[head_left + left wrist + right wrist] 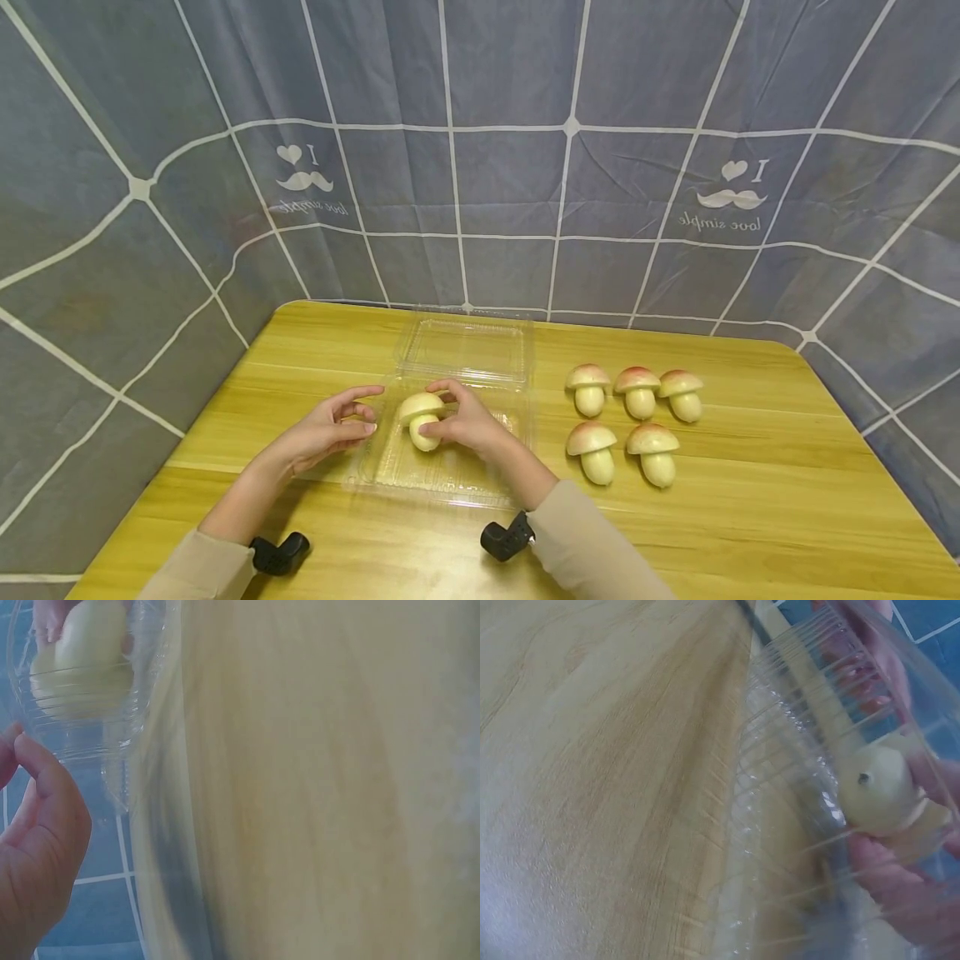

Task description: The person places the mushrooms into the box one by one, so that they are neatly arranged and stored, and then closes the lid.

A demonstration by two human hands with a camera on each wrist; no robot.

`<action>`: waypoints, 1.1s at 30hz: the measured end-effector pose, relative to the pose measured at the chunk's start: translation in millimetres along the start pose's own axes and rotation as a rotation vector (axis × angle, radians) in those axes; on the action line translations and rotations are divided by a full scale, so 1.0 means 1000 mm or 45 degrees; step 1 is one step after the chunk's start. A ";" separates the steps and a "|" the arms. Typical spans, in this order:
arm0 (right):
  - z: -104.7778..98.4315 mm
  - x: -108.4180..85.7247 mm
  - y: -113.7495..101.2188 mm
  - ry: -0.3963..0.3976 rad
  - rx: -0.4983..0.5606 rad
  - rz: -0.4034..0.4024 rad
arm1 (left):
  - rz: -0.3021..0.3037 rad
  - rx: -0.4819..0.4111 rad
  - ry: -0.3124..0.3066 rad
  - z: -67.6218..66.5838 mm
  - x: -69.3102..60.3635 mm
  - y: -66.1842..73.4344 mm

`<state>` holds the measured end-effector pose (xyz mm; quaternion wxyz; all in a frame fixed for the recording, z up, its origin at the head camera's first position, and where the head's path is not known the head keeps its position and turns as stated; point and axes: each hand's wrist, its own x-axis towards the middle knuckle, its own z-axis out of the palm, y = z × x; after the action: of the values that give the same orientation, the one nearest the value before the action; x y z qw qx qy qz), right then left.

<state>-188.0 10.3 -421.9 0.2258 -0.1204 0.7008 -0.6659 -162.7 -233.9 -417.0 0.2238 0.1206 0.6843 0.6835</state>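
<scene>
We've got the mushroom (420, 406) pinched in our right hand (471, 423), in or just above the clear container (405, 479), left hand (326, 429) empty beside it; likely light, firm, slickish, best held by the stem (422, 442).

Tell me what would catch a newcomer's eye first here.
Likely the five red-tinted mushrooms, set in two rows on the right side of the table. Next, the paler mushroom held in the right hand at the open clear box, left of those rows. Behind, a blue-grey curtain with white lines fills the upper head view.
</scene>
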 end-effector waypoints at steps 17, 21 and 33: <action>0.006 0.000 0.005 0.040 -0.103 -0.071 | 0.000 0.016 -0.005 -0.001 0.000 0.000; 0.007 0.000 0.005 0.062 -0.137 -0.092 | -0.001 0.015 -0.004 -0.001 0.000 0.000; 0.011 0.002 0.004 0.138 -0.264 -0.135 | -0.009 0.019 0.002 -0.001 0.000 0.000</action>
<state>-183.5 -0.1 -426.1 0.1385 -0.1439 0.7696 -0.6064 -163.6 -235.0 -417.4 0.2247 0.1195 0.6899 0.6777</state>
